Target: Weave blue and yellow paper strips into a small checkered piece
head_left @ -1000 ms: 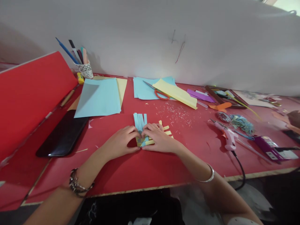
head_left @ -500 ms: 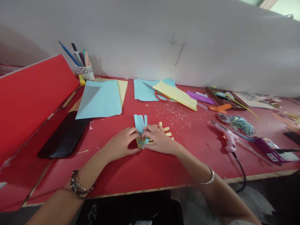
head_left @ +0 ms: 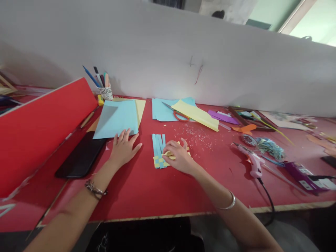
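A small weave of blue and yellow paper strips (head_left: 159, 161) lies on the red table, with loose blue strip ends (head_left: 156, 142) pointing away from me. My right hand (head_left: 178, 157) is over its right side, thumb and forefinger closed on a yellow paper strip (head_left: 169, 154); the palm side is hidden. Well left of the weave, my left hand (head_left: 123, 149) is open with fingers spread. Its fingertips reach the near edge of a stack of light blue paper (head_left: 117, 119), and nothing is in it.
Scissors (head_left: 181, 116) and a folded yellow sheet (head_left: 195, 113) lie on more blue paper. A black phone (head_left: 78, 157) and a pen cup (head_left: 105, 92) are at left. Rightward are a pink glue gun (head_left: 253, 161), a yarn bundle (head_left: 270, 145), a purple box (head_left: 301, 175) and a brown tray (head_left: 249, 119).
My left hand has let go of the weave and moved left to the blue paper stack, fingers spreading. My right hand stays at the weave, whose woven corner is now uncovered. The view has tilted up.
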{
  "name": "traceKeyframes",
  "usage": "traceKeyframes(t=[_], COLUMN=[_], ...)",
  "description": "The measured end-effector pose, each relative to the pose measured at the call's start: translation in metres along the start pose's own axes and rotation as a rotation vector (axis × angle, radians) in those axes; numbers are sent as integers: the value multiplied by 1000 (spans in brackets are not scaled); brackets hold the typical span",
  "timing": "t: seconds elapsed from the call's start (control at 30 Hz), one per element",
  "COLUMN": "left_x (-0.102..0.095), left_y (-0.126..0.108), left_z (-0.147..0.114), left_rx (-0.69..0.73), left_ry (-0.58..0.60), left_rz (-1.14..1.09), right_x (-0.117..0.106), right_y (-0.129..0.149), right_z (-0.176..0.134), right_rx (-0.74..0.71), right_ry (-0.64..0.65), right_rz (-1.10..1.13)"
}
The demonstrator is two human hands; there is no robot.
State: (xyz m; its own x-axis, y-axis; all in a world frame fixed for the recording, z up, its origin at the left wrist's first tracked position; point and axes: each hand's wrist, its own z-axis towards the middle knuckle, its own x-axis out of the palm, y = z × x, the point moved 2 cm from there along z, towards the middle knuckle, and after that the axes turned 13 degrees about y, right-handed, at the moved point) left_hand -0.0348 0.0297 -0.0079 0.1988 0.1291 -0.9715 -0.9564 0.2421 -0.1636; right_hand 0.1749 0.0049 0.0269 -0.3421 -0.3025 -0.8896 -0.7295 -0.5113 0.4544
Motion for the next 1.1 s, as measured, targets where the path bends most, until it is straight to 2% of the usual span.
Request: traceKeyframes(t=[0.17, 0.27, 0.33, 0.5, 0.63, 0.7, 0.77, 0.9, 0.97, 1.03, 1.1], left_x=[0, -12, -26, -66, -89, -92, -89, -77, -71, -65, -60], left_y=[1, 0, -2, -23, -49, -58, -62, -61, -59, -59, -60], left_z=[8, 9, 9, -7, -37, -53, -67, -81, -85, -88, -90], left_rx=[14, -32, -7, 288, 538, 646, 757, 780, 760, 732, 736], left_ry=[-22, -93, -175, -332, -409, -445, -407, -331, -359, -445, -444], left_rz=[-40, -89, -88, -1, 111, 114, 67, -1, -48, -138, -162], right_x=[-6, -9, -10, -11, -20, -25, -29, -33, -32, -28, -23], right_y=[5, 4, -1, -20, -18, -8, 2, 11, 12, 13, 15], right_z=[-2, -3, -2, 2, 0, -3, -5, -9, -8, -6, -2], right_rx=[-5, -14, -25, -65, -138, -171, -169, -178, -239, -316, -384], right_ry=[-15, -59, -112, -264, -443, -468, -412, -185, -113, -70, -33], right_rz=[7, 3, 8, 102, -15, -114, -241, -415, -416, -398, -389])
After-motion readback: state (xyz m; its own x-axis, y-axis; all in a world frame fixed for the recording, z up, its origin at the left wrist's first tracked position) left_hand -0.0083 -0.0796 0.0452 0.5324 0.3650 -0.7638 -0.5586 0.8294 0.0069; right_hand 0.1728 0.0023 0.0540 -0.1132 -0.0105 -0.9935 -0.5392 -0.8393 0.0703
